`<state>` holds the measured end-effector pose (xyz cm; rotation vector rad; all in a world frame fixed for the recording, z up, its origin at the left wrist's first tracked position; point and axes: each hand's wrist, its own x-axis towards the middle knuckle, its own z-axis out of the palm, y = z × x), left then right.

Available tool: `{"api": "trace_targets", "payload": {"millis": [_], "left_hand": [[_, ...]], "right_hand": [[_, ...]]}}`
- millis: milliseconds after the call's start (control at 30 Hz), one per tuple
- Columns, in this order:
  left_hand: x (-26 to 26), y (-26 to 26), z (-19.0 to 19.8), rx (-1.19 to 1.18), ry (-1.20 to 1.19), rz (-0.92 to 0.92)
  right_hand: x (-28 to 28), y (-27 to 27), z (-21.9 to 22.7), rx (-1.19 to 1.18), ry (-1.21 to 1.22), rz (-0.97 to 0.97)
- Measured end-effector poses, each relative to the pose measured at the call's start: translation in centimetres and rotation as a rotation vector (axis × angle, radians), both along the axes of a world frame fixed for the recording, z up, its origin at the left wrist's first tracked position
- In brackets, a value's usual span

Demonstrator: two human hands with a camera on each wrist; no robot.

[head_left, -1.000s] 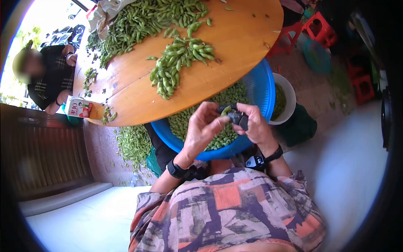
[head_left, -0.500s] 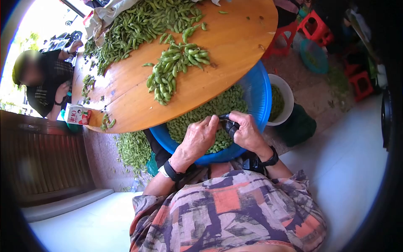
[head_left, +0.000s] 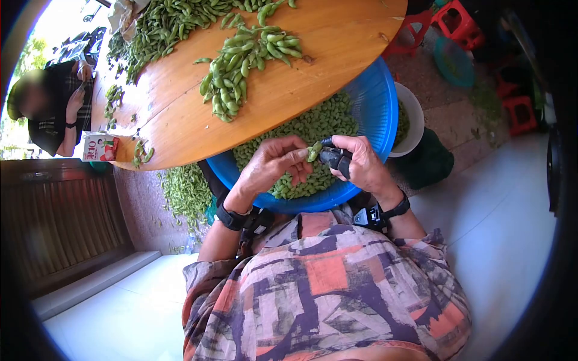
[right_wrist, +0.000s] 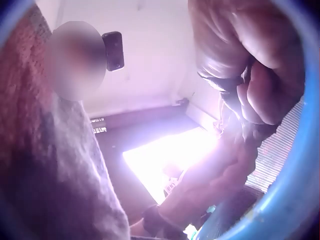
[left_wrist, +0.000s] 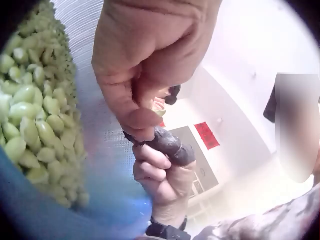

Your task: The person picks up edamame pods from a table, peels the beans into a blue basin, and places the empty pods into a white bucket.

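Observation:
A green soybean pod [head_left: 313,151] spans the gap between both hands above a blue basin [head_left: 388,114]. My left hand [head_left: 274,163] pinches one end between thumb and fingers. Black coverings wrap the thumb and forefinger of my right hand [head_left: 366,167], which grips the pod's other end. Under the hands, shelled green beans [head_left: 325,120] fill much of the basin; in the left wrist view these beans [left_wrist: 37,125] lie beside the left hand [left_wrist: 150,55]. The right wrist view shows the right hand [right_wrist: 250,55] dark against glare, with the pod hidden.
A wooden table [head_left: 313,72] overhangs the basin, bearing a small heap of pods [head_left: 244,63] and a bigger pile [head_left: 165,33]. Husks [head_left: 183,192] lie on the floor. A white bucket [head_left: 415,129] stands right of the basin. Another person [head_left: 48,114] sits at the left, near a carton [head_left: 99,147].
Half a second ago the hands met closely with the pod out of sight; now they have drawn slightly apart and the pod shows between them. The head view has shifted a little.

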<state>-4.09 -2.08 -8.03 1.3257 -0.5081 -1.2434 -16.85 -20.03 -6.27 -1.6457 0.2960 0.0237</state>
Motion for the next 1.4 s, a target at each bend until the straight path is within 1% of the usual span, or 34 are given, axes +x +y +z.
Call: {"api": "trace_targets", "payload": {"millis": [67,133,167,233,267,333,367,400,433,467,567,633,700,733,833,900,967,1100,1167,1200,1233,1267,1300,1333,1367,1400], "left_hand": [[-0.3,0.0,-0.1,-0.002,0.044,0.026],[-0.8,-0.2,-0.3,-0.014,0.112,0.121],[-1.1,-0.3,-0.5,-0.014,0.111,0.122],[-1.8,-0.4,-1.1,-0.076,0.122,0.195],[-2.0,-0.6,-1.3,-0.091,0.148,0.200],[-2.2,-1.0,-1.7,-0.108,0.134,0.230],[-2.4,-1.1,-1.8,-0.123,0.122,0.262],[-2.5,-1.3,-1.9,-0.125,0.117,0.266],[-2.5,-1.4,-1.9,-0.119,0.049,0.241],[-2.4,-1.4,-1.9,-0.112,-0.021,0.219],[-2.6,-1.6,-1.6,-0.142,-0.046,0.223],[-2.8,-1.9,-1.1,-0.126,-0.019,0.234],[-2.9,-2.1,-1.3,-0.133,0.105,0.276],[-3.0,-2.3,-1.4,-0.165,0.106,0.276],[-3.2,-2.8,-0.9,-0.151,0.048,0.304],[-3.5,-3.3,-1.1,-0.161,0.064,0.313],[-3.7,-3.9,-1.7,-0.157,0.066,0.377],[-3.3,-3.6,-1.6,-0.121,0.084,0.327],[-3.3,-3.1,-2.6,-0.190,-0.229,0.206],[-3.1,-2.4,-1.2,-0.029,-0.464,0.094],[-2.7,-2.0,0.0,-0.030,-0.467,0.094],[-2.4,-1.7,1.1,-0.054,-0.705,0.017],[-2.0,-1.3,2.4,-0.079,-0.941,-0.060],[-1.2,-1.2,4.2,-0.140,-1.002,-0.009],[-0.5,-1.1,5.8,-0.107,-1.127,0.094],[0.7,-1.5,6.9,-0.150,-1.283,0.248]], "right_hand": [[0.0,0.0,-0.4,0.009,-0.006,-0.007],[-0.1,0.2,-1.4,-0.121,-0.099,-0.030],[-0.1,0.3,-1.3,-0.122,-0.100,-0.029],[-0.1,0.5,-1.1,-0.124,-0.094,-0.049],[0.0,0.7,-1.1,-0.125,-0.096,-0.048],[0.1,1.1,-1.3,-0.278,-0.208,-0.096],[0.0,1.1,-1.5,-0.280,-0.213,-0.094],[0.0,1.0,-1.6,-0.345,-0.261,-0.084],[0.1,1.0,-1.6,-0.409,-0.312,-0.072],[0.1,1.1,-1.4,-0.407,-0.325,-0.066],[0.0,1.5,-0.8,-0.425,-0.313,-0.090],[0.0,1.3,-1.0,-0.435,-0.279,-0.076],[0.1,1.3,-0.9,-0.476,-0.296,-0.070],[0.1,1.3,-0.9,-0.481,-0.303,-0.087],[0.2,1.5,-0.8,-0.501,-0.330,-0.118],[0.1,1.7,-0.7,-0.516,-0.351,-0.129],[0.0,1.8,-0.6,-0.548,-0.351,-0.169],[-0.1,1.5,-0.5,-0.528,-0.387,-0.217],[-0.6,0.5,-0.1,-0.632,-0.428,-0.321],[-0.8,-1.1,-2.6,-0.567,-0.479,-0.424],[-1.3,-1.4,0.0,-0.408,-0.331,-0.524],[-2.0,-3.9,-0.8,-0.491,-0.297,-0.589],[-1.9,-5.3,0.2,-0.464,-0.224,-0.697],[-2.0,-7.2,-0.3,-0.632,-0.264,-0.757],[-2.9,-9.1,-0.4,-0.691,-0.111,-0.716],[-3.3,-10.4,-0.9,-0.811,-0.095,-0.712]]}}
